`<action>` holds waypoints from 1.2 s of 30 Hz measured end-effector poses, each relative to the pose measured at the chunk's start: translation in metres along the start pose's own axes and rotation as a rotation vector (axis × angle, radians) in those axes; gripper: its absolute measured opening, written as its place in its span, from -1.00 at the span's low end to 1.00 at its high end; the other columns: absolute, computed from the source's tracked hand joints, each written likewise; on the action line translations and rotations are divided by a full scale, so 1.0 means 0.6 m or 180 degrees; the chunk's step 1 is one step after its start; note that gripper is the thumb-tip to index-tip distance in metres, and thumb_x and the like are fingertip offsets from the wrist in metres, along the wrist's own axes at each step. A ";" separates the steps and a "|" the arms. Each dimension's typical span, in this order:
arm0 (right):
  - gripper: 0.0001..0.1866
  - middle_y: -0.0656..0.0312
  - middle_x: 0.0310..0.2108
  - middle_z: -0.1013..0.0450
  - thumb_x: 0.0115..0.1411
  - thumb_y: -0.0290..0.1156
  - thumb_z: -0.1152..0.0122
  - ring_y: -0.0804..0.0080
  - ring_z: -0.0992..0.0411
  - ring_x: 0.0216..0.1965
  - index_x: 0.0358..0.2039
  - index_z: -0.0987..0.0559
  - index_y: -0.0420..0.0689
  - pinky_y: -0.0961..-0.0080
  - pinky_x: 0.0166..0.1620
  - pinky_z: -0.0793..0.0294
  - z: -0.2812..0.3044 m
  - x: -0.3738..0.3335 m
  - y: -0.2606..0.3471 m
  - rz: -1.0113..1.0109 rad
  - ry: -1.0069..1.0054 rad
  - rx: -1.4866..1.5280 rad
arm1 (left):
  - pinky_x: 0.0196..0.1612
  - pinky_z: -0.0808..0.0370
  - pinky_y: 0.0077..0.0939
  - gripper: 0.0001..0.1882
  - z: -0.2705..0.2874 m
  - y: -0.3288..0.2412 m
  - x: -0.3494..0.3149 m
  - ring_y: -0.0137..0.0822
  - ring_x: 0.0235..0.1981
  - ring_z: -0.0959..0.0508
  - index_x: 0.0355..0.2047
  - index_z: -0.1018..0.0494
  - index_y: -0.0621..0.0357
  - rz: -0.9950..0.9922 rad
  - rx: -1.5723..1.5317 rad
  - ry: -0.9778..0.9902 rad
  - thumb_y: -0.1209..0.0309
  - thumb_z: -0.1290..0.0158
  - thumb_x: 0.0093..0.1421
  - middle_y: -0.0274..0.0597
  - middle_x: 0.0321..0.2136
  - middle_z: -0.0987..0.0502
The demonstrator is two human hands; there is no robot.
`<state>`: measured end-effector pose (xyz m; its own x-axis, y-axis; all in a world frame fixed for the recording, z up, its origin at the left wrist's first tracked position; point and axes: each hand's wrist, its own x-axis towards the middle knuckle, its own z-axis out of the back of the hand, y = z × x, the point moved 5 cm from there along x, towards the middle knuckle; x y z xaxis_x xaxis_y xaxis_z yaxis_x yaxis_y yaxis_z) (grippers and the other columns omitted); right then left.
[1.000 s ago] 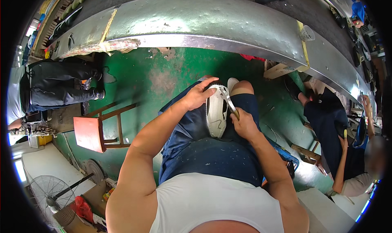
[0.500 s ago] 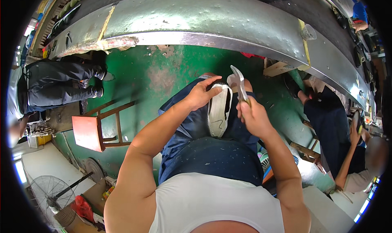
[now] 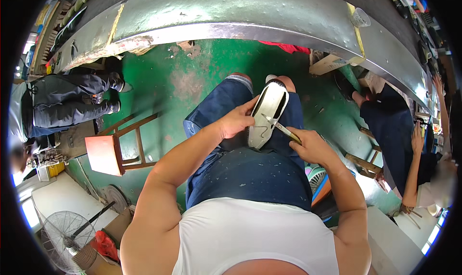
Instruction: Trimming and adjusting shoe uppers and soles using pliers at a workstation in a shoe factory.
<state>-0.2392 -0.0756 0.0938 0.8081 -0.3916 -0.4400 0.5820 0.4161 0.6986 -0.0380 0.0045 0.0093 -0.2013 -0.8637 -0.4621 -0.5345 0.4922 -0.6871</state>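
So the whitish shoe (image 3: pixel 267 103) sits over the navy shorts (image 3: pixel 211 106), long axis pointing away, far end leaning right, with the left hand (image 3: pixel 238 121) nearer, clamped on its left edge, and the right hand (image 3: pixel 312 146) off its right side gripping a metal-headed tool (image 3: pixel 285 129).

A red-topped stool (image 3: pixel 103 154) stands on green floor (image 3: pixel 211 58).

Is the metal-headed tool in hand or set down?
In hand: the right hand grips the metal-headed tool by its handle. Whether its head touches the white shoe, I cannot tell.
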 end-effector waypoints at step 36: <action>-0.75 -0.13 -0.26 -0.52 0.27 -0.33 -0.12 -0.15 -0.50 -0.22 -0.15 -0.47 -0.25 0.15 -0.13 -0.50 0.003 0.050 -0.080 -0.0955 0.0433 0.0155 | 0.06 -0.51 -0.09 -0.42 -0.034 0.031 0.011 0.32 0.04 -0.49 0.39 -0.11 -0.01 -0.1446 0.4143 -0.1417 0.30 0.10 0.39 0.51 0.25 -0.15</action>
<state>-0.2428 -0.1088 0.0479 0.6079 -0.3763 -0.6992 0.7936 0.2577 0.5512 -0.0658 0.0058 0.0051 0.1761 -0.9837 -0.0356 0.6782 0.1474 -0.7199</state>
